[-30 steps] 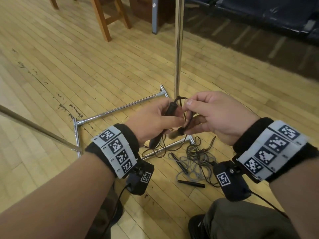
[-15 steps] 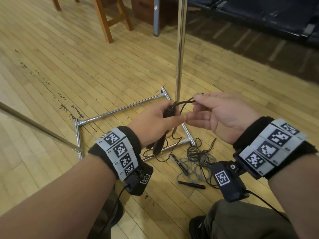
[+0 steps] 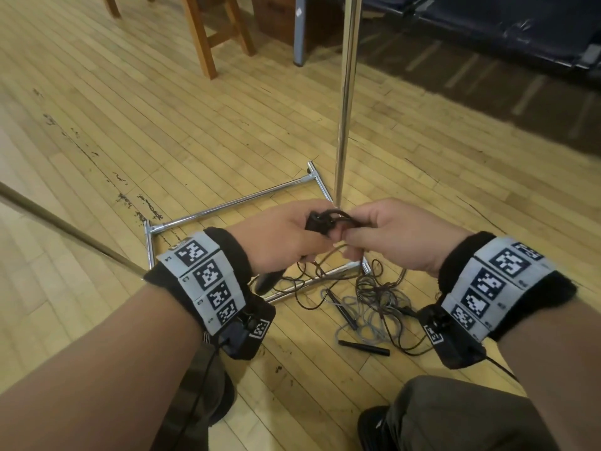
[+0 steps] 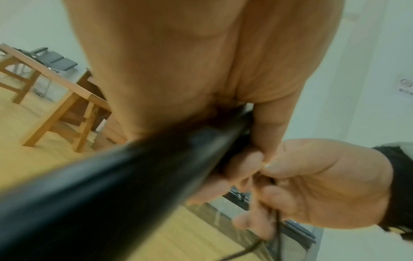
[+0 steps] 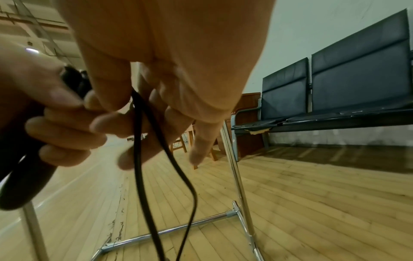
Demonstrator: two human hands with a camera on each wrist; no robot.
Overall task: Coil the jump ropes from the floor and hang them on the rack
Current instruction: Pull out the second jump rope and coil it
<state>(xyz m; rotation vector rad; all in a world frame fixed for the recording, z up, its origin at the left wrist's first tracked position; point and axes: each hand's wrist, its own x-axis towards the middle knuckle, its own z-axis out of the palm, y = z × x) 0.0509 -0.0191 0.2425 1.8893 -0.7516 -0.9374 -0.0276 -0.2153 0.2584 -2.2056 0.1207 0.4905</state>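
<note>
My left hand [image 3: 289, 236] grips the black handle [image 3: 317, 222] of a jump rope; the same handle [image 4: 125, 176] fills the left wrist view, blurred. My right hand [image 3: 387, 236] pinches the thin black cord [image 5: 138, 141] just beside the handle, and two strands hang from its fingers toward the floor. The hands touch each other above the rack's chrome base [image 3: 234, 206]. A tangle of black and grey rope [image 3: 374, 297] with loose black handles [image 3: 364, 347] lies on the floor below my right hand. The rack's upright pole [image 3: 346, 92] rises just behind the hands.
Wooden plank floor [image 3: 130, 125] all around. A slanted metal bar [image 3: 65, 226] crosses at the left. Wooden chair legs [image 3: 208, 37] stand at the back, with dark bench seats [image 5: 335, 79] along the wall at the right. My knees and shoes are at the bottom edge.
My right hand had drawn a loop of cord out to the right, then came back against the left hand and now pinches the cord at the handle. The left hand kept its grip.
</note>
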